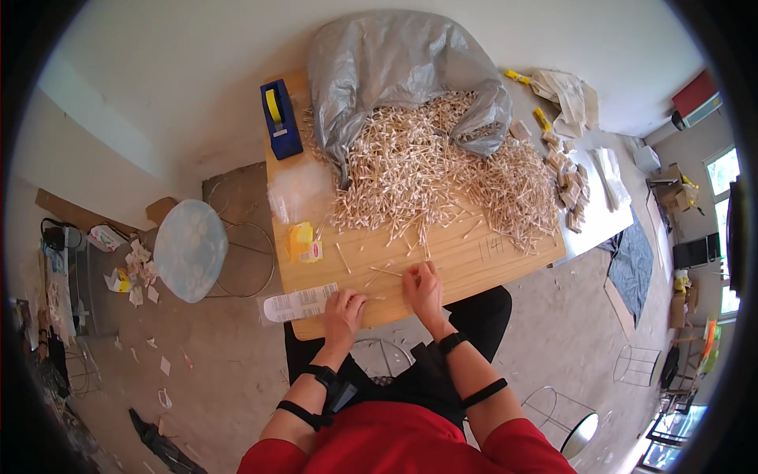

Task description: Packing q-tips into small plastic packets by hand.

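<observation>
A big heap of wooden-stick cotton swabs [387,170] spills from a grey plastic bag [379,55] across the wooden table [474,265]. My right hand [424,292] is at the near edge, its fingers pinched together at the lower end of a cotton swab [427,253]. To its left, my left hand [345,316] rests on the table with fingers curled; what they hold, if anything, is hidden. Its fingertips are beside the right end of a white printed strip [296,304] in clear plastic. Several loose swabs lie between and just beyond my hands.
A blue tape dispenser [282,118] stands at the table's far left, above clear plastic bags [300,193] and yellow cards [304,243]. Small tan bundles [570,186] lie on a pale side table [608,221]. A round stool [191,251] stands left; paper scraps litter the floor.
</observation>
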Motion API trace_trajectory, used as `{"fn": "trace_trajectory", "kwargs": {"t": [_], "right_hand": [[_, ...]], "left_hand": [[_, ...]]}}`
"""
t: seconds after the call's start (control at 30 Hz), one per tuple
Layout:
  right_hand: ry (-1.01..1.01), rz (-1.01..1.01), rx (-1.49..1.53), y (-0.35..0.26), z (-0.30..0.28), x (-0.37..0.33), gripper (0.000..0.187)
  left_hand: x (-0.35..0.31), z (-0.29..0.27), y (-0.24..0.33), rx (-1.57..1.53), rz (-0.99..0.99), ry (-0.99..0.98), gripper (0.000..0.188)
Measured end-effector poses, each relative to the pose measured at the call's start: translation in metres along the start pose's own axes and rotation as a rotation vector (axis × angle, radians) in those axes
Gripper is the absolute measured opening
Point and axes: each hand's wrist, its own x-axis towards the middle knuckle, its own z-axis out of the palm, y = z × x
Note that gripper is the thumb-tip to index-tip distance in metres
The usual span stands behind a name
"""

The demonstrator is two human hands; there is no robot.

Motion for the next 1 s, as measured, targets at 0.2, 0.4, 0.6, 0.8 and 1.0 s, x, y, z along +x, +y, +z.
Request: {"fn": "trace_trajectory", "kwargs": {"t": [0.2,0.4,0.6,0.8,1.0], "right_hand": [[-0.120,-0.221,-0.118,-0.021,-0.002,0.016,0.018],[-0.466,-0.659,-0.446,-0.042,0.009,0.035,0.020],[-0.172,-0.163,-0.097,-0.021,0.001,-0.005,0.016],[-0.273,0.024,0.049,-0.009,0.001,0.003,0.015],[-0.427,-0.094,0.007,-0.025,0.027,-0.005,0.010]], "left_hand": [[-0.013,0.008,-0.007,0.044,0.052,-0.023,0.015],[-0.014,0.014,-0.009,0.126,0.103,0.028,0.018],[-0.016,0.009,-0.008,0.154,0.114,-0.017,0.022],[-0.015,0.008,-0.010,0.085,0.060,-0.063,0.038],[-0.009,0.007,-0.006,0.071,0.017,-0.080,0.061]]}}
